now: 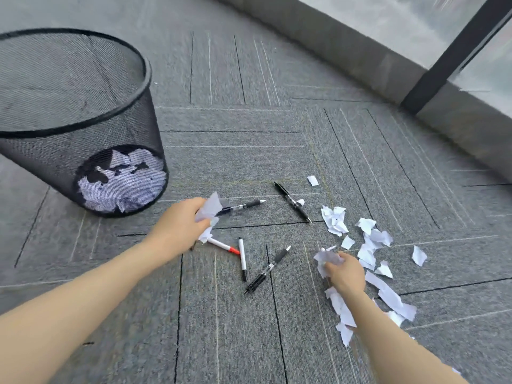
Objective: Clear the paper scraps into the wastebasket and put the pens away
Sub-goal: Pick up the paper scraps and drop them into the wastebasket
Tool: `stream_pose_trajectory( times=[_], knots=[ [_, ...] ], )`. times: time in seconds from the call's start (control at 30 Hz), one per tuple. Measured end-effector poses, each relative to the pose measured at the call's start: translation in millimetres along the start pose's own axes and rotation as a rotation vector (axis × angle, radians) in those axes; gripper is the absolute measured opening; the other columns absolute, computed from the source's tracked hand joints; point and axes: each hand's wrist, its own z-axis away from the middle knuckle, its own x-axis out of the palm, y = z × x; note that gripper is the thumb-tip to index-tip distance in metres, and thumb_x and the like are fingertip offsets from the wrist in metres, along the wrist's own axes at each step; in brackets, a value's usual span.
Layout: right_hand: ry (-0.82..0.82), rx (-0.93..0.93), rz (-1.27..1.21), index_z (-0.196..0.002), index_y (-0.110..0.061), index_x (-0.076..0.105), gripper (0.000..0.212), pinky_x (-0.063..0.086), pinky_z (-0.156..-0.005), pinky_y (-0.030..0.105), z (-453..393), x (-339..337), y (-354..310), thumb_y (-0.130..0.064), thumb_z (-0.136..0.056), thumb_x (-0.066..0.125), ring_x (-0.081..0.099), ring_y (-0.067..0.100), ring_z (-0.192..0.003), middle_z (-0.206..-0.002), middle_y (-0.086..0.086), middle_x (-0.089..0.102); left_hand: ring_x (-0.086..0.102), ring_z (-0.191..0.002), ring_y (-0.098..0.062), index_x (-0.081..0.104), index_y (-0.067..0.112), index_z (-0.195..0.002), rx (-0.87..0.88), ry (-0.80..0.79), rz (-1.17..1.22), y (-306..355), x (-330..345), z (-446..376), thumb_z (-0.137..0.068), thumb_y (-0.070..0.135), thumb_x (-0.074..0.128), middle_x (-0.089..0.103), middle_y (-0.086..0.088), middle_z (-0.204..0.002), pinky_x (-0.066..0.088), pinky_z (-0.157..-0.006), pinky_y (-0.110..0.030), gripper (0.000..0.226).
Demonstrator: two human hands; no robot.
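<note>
Nothing here can be read. The pens [268, 271] on the carpet show no brand or lettering that can be made out (they are too small and a little blurred), and the paper scraps [368, 246] look blank white on the faces that show. The wastebasket [83, 128] is plain black mesh with no label or sign on its wall.
</note>
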Motion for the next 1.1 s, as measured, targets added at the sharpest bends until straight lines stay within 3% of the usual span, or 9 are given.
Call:
stream_pose_trajectory(
  times=[0.1,0.2,0.33,0.47,0.57,0.67,0.83,1.0,1.1],
  knots=[
    [-0.105,0.151,-0.313,-0.119,0.008,0.052,0.044,0.043,-0.059,0.027,10,-10,-35,-0.016,-0.085,0.065,0.048,0.02,-0.071,-0.084,0.012,0.058,0.032,-0.053,-0.014,0.038,0.013,-0.063,0.035,0.081,0.076,7,-36,5,-0.088,0.018,0.059,0.039,-0.001,-0.057,0.02,-0.05,-0.029,0.033],
    [-0.334,0.086,-0.619,-0.1,0.007,0.056,0.03,0.051,-0.083,0.034,35,-20,-116,-0.016,-0.084,0.065,0.052,0.023,-0.081,-0.081,0.01,0.057,0.044,-0.064,-0.019,0.055,0.0,-0.078,0.084,0.188,0.269,19,-82,-1,-0.085,0.016,0.062,0.057,-0.021,-0.071,0.032,-0.058,-0.032,0.019],
    [-0.557,-0.201,-0.749,-0.093,-0.005,0.06,0.016,0.051,-0.049,0.01,94,-33,-247,-0.015,-0.083,0.067,0.055,0.011,-0.07,-0.081,0.003,0.061,0.051,-0.072,-0.022,0.06,-0.006,-0.098,0.101,0.488,0.517,27,-162,-18,-0.086,0.014,0.062,0.062,-0.024,-0.087,0.041,-0.062,-0.035,0.023],
    [-0.694,-0.39,-0.73,-0.101,-0.005,0.059,0.021,0.053,-0.056,0.012,142,-27,-347,-0.012,-0.082,0.067,0.057,0.01,-0.075,-0.085,0.002,0.06,0.056,-0.076,-0.023,0.063,0.003,-0.099,0.045,0.627,0.511,-2,-228,-36,-0.083,0.018,0.064,0.065,-0.011,-0.088,0.041,-0.063,-0.029,0.022],
    [-0.651,-0.474,-0.673,-0.111,-0.002,0.055,0.032,0.054,-0.068,0.02,166,-6,-396,-0.007,-0.082,0.068,0.058,0.012,-0.074,-0.086,0.003,0.059,0.063,-0.085,-0.028,0.066,0.008,-0.094,-0.04,0.535,0.465,-40,-248,-46,-0.071,0.025,0.071,0.068,-0.011,-0.091,0.049,-0.077,-0.039,0.029],
    [-0.573,-0.514,-0.577,-0.118,0.002,0.054,0.04,0.051,-0.066,0.021,174,26,-420,-0.002,-0.081,0.068,0.058,0.014,-0.074,-0.096,0.008,0.06,0.057,-0.078,-0.025,0.063,-0.002,-0.086,-0.119,0.454,0.303,-71,-247,-51,-0.071,0.022,0.068,0.063,-0.015,-0.084,0.041,-0.068,-0.034,0.029],
    [-0.439,-0.711,-0.261,-0.125,-0.009,0.05,0.042,0.05,-0.068,0.023,197,76,-424,-0.007,-0.084,0.061,0.057,0.011,-0.077,-0.107,0.004,0.057,0.058,-0.097,-0.031,0.06,0.003,-0.104,-0.223,0.259,0.064,-79,-242,-48,-0.086,0.02,0.057,0.063,-0.015,-0.106,0.043,-0.077,-0.033,0.024],
    [-0.397,-0.823,-0.143,-0.12,-0.012,0.051,0.033,0.048,-0.068,0.021,205,89,-416,-0.01,-0.088,0.057,0.058,0.008,-0.079,-0.111,0.002,0.059,0.056,-0.106,-0.026,0.058,0.014,-0.11,-0.216,0.311,0.005,-76,-244,-53,-0.088,0.014,0.056,0.061,-0.008,-0.117,0.041,-0.081,-0.031,0.022],
    [-0.285,-0.908,-0.046,-0.111,-0.011,0.06,0.023,0.049,-0.09,0.029,197,85,-414,-0.008,-0.09,0.054,0.061,0.016,-0.101,-0.114,0.003,0.065,0.056,-0.105,-0.026,0.059,0.016,-0.106,-0.248,0.318,0.0,-75,-245,-53,-0.087,0.011,0.058,0.061,-0.007,-0.115,0.042,-0.082,-0.032,0.02]
  ],
)
